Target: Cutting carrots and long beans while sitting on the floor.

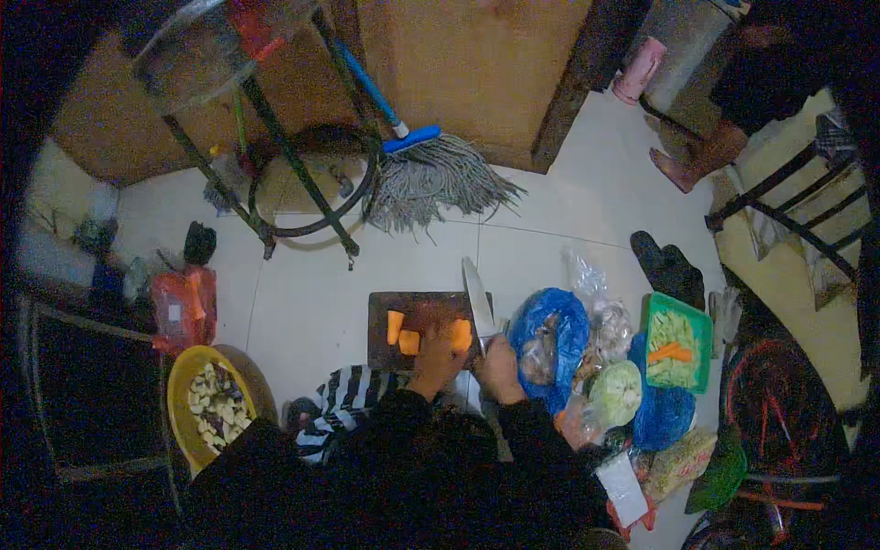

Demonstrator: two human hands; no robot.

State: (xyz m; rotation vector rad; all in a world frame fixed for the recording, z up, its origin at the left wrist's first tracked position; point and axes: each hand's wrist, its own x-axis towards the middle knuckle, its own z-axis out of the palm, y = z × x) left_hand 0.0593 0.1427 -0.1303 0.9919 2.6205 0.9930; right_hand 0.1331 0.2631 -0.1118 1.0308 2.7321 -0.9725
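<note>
On the floor before me lies a dark cutting board with orange carrot pieces on it. My left hand rests over the board, its blurred fingers around a carrot piece. Two more pieces, an upright-looking carrot chunk and a shorter carrot chunk, lie left of that hand. My right hand grips the handle of a kitchen knife. Its broad blade points away from me, above the board's right side and clear of the carrot.
Left stands a yellow basin of cut pale pieces. At right are a blue plastic bag, a cabbage and a green tray of shredded vegetable with carrot pieces. Ahead are a mop and metal stand. Another person's foot shows upper right.
</note>
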